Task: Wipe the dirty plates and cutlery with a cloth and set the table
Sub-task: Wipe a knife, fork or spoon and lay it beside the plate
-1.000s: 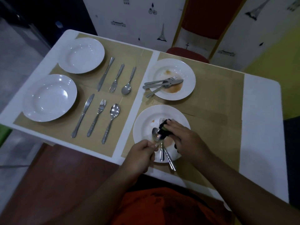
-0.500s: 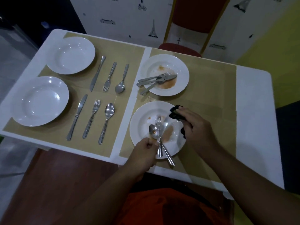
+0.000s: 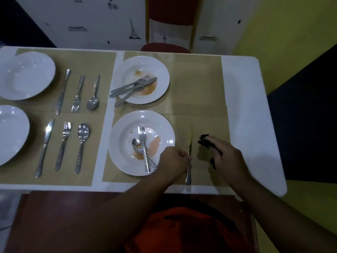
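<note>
My left hand point(image 3: 173, 159) pinches a knife point(image 3: 189, 152) by its handle, blade pointing away, on the tan placemat point(image 3: 204, 114) just right of the near dirty plate point(image 3: 125, 128). That plate has orange smears and still holds a spoon point(image 3: 136, 144) and a fork point(image 3: 144, 143). My right hand point(image 3: 226, 156) grips a dark cloth point(image 3: 204, 140) over the mat, right of the knife. A second dirty plate point(image 3: 160, 70) behind it carries a knife, fork and spoon point(image 3: 133, 86).
On the left mat lie two clean white plates point(image 3: 23, 75) point(image 3: 11, 132), each with a knife, fork and spoon point(image 3: 83, 136) beside it. A red chair point(image 3: 165, 46) stands behind the white table point(image 3: 249, 106). The table's near edge is close to my body.
My left hand took the knife out of the near plate and moved it right onto the placemat. My right hand with the cloth moved right, off the plate.
</note>
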Tool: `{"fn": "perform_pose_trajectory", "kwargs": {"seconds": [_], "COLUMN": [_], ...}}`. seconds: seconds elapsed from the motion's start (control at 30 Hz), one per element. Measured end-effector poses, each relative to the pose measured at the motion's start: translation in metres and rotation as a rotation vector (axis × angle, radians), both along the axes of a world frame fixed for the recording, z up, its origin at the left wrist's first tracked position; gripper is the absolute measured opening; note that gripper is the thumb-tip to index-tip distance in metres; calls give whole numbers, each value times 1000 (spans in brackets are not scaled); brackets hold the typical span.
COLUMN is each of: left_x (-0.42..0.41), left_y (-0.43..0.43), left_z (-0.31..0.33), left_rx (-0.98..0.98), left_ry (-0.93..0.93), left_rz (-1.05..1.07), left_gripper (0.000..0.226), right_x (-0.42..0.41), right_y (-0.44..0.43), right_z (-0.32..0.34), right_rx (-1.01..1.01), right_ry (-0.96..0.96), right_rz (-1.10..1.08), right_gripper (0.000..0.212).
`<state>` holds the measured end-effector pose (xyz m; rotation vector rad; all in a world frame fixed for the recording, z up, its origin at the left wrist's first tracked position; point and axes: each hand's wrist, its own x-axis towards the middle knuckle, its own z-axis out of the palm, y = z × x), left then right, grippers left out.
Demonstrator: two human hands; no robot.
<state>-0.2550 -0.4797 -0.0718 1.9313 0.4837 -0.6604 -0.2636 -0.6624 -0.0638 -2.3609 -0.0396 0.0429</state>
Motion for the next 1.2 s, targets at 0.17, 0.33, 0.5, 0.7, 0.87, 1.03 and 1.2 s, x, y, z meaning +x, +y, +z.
{"fn": "perform_pose_trajectory", "kwargs": {"seconds": [0.17,0.33,0.5,0.7,0.87,1.03,1.2], "left_x": [3,-6,-25,-17,-15,-16,-14], "left_y": [-26,-29,-24,-15,-15,-14,-15], "left_z": [-19,-23,-39,-54,-53,-54,-51], "left_rx": [188,290,631,929,979,958,939], "left_ry": [-25,-84,-713,-663,-610,-626,-662], "left_rz": [-174,-200,-674,-1061,-1028,-1009,-994], "left_gripper": [15,13,34,64,72,69,66], "right_x": [-4,2,6,0,-3,-4,5], "right_y": [-12,-14,-21,-26,-21,-22,-33], "right_z": [-15,-29,-52,-62,-60,-66,-64], "right_rx": [10,8,-105,-274,-407,-409,-303], "right_ry": [45,40,96,95,96,98,60], "right_rz": [56,124,126,216,228,250,275], "right_gripper": [39,38,41,55,59,65,63]}}
